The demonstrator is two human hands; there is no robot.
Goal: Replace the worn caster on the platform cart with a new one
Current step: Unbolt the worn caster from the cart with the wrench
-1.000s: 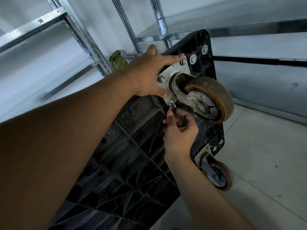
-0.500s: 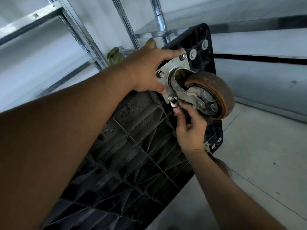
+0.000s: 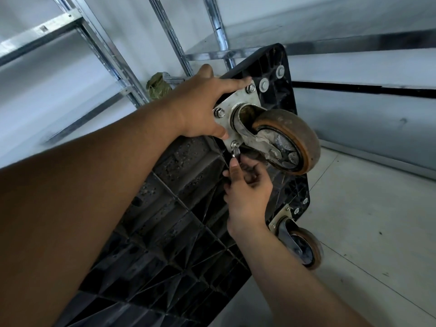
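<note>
A: Biggest thing first. The platform cart is tipped up on edge with its ribbed black underside facing us, and the worn caster is bolted at its upper corner. It's stiff moulded plastic, and I'd call it bulky and awkward rather than truly heavy.

B: Stood on edge like that, it could shift. The left hand is spread flat just left of the worn caster, fingers straight, pressing on the deck and the mounting plate together.

A: Now the caster itself: steel fork, thick brown tyre, plenty of grime. I reckon it will be a dense lump once it's free.

B: Agreed. Take it by the fork or the plate edge, not the tyre. That wheel looks like it swivels and rolls, so it would twist out of a grip.

A: The plate is rigid metal, flat against the deck behind the worn caster. I can see three fixings on it.

B: Look at the lower bolt, just down-left of the worn caster. The right hand is below it, fingertips pinching a small silver fastener.

A: Nut or washer?

B: I can't tell. Either way it's tiny, smooth and hard, so it's easy to fumble onto the floor. It wants a fingertip pinch.
</note>
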